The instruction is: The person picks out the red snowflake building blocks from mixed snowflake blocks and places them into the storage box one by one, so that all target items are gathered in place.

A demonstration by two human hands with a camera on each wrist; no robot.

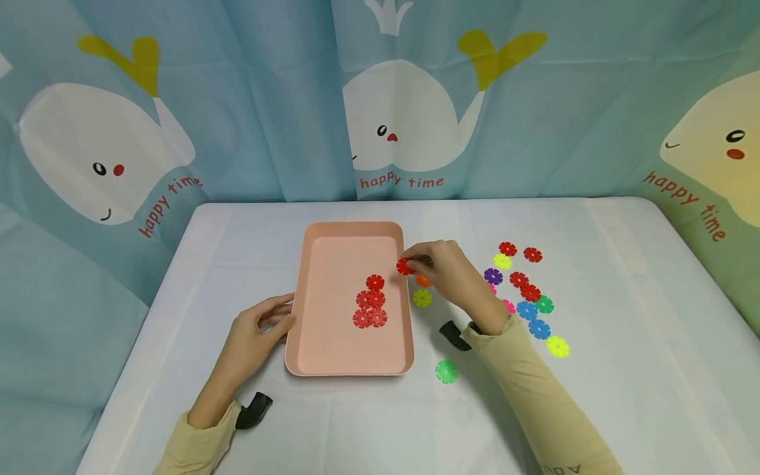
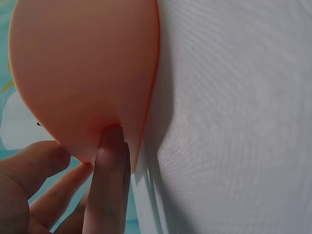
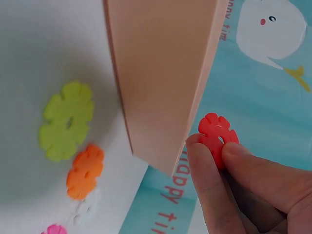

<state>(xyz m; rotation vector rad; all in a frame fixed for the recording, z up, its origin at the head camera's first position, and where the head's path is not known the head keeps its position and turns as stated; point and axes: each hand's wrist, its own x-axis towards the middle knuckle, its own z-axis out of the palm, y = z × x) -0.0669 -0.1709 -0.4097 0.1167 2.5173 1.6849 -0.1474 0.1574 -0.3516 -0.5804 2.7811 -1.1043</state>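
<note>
My right hand [image 1: 446,274] pinches a red flower-shaped plastic disc [image 3: 213,134] between thumb and fingertip, beside the upper right rim of a pink tray [image 1: 320,297]. Orange [image 1: 423,281] and yellow-green [image 1: 422,298] discs lie beneath and beside that hand. Inside the tray, towards its right side, several red and pinkish-red discs [image 1: 375,299] lie close together. My left hand [image 1: 255,333] rests its fingertips against the tray's left side. In the left wrist view, straight fingers [image 2: 111,161] press the tray's outer wall, and another digit touches the rim.
Right of the tray, many-coloured discs are scattered over the white table [image 1: 623,396], among them red [image 1: 532,254], purple [image 1: 493,276], blue [image 1: 539,329] and yellow [image 1: 558,346]. A green disc [image 1: 447,371] lies near the tray's lower right corner. A printed curtain [image 1: 267,132] hangs behind.
</note>
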